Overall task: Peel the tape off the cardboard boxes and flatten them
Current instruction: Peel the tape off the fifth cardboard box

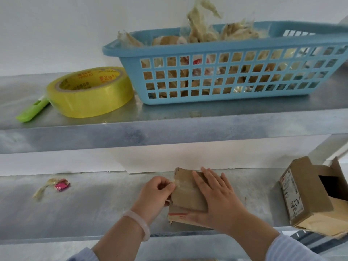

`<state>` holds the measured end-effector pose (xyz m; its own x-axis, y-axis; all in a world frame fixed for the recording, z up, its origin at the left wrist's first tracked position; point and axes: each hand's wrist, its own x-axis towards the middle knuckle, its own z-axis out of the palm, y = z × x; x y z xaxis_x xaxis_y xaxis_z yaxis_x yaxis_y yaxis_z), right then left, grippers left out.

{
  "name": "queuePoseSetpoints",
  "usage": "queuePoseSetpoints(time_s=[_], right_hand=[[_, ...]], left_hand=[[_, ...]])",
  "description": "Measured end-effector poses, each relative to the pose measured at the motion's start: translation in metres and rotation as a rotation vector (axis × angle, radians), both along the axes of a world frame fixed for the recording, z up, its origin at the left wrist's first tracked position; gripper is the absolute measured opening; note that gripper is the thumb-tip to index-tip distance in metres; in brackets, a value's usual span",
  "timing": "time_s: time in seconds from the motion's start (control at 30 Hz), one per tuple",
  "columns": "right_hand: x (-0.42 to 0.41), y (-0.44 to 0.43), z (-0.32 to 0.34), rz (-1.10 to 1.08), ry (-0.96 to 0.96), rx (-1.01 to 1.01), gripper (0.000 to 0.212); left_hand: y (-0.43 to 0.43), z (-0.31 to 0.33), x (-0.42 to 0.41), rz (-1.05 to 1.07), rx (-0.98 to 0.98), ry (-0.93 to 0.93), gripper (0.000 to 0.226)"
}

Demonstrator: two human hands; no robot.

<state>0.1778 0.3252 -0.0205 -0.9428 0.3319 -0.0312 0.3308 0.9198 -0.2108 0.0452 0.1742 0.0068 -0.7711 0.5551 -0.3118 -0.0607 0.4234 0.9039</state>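
Box lies on the lower shelf, near the middle of its width and close to the back edge, with its long side running away from the person. It looks partly collapsed, with its top face low and a red-printed edge showing at the near end. Right hand rests palm-down on the top face, fingers straight and spread, covering the right half of the box and pressing it against the shelf. Left hand is at the left edge of the box, fingers curled, with thumb and fingertips pinching the tape, a clear strip that crosses the far left part of the top face. How much of the strip is lifted cannot be told. A pale bracelet sits on the left wrist. A second box stands at the right end of the same shelf, well apart from the hands, tilted, with one flap open and a label on its left face. A scrap of crumpled tape with a pink piece stuck to it lies at the left of the lower shelf. On the upper shelf, a yellow roll lies flat, with a green cutter touching its left side. A blue basket stands just to the right of the roll, filled with peeled strips and cardboard pieces that rise above its rim.
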Motion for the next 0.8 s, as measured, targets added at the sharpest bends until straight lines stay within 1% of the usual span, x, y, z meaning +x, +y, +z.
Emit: queuePoseSetpoints(time_s=[0.07,0.13,0.17,0.2,0.23,0.27,0.33,0.37,0.4,0.53,0.63,0.7,0.8], right_hand=[[0.007,0.006,-0.001,-0.080,0.093,-0.125,0.101],[0.015,0.010,-0.006,-0.247,0.183,-0.312,0.091],[0.018,0.011,-0.009,-0.321,0.201,-0.411,0.087],[0.020,0.010,-0.011,-0.377,0.207,-0.492,0.084],[0.022,0.009,-0.014,-0.419,0.210,-0.552,0.083],[0.023,0.008,-0.017,-0.458,0.224,-0.602,0.083],[0.024,0.005,-0.020,-0.525,0.310,-0.743,0.084],[0.024,0.004,-0.020,-0.544,0.363,-0.824,0.084],[0.025,0.003,-0.020,-0.557,0.403,-0.885,0.083],[0.033,0.005,-0.015,-0.580,0.486,-1.010,0.060],[0.041,0.009,-0.008,-0.565,0.482,-1.023,0.043],[0.047,0.011,-0.004,-0.578,0.490,-1.030,0.038],[0.052,0.009,-0.004,-0.607,0.468,-1.061,0.033]], left_hand=[[0.000,0.000,0.000,0.024,-0.007,0.006,0.014],[0.002,-0.001,0.002,0.008,0.006,0.017,0.011],[0.003,-0.002,0.003,-0.021,0.023,0.043,0.019],[0.004,-0.003,0.003,-0.067,0.023,0.110,0.032],[0.003,-0.005,0.003,-0.127,-0.014,0.248,0.042],[0.003,-0.004,0.002,-0.196,-0.071,0.451,0.046],[0.006,-0.002,0.002,-0.360,-0.211,0.913,0.045],[0.010,0.001,0.003,-0.429,-0.288,1.060,0.044],[0.014,0.004,0.005,-0.474,-0.354,1.140,0.045],[0.034,0.006,0.014,-0.534,-0.499,1.206,0.047],[0.040,-0.001,0.018,-0.597,-0.592,1.230,0.062],[0.039,-0.009,0.020,-0.638,-0.613,1.220,0.071],[0.036,-0.020,0.020,-0.666,-0.591,1.196,0.075]])
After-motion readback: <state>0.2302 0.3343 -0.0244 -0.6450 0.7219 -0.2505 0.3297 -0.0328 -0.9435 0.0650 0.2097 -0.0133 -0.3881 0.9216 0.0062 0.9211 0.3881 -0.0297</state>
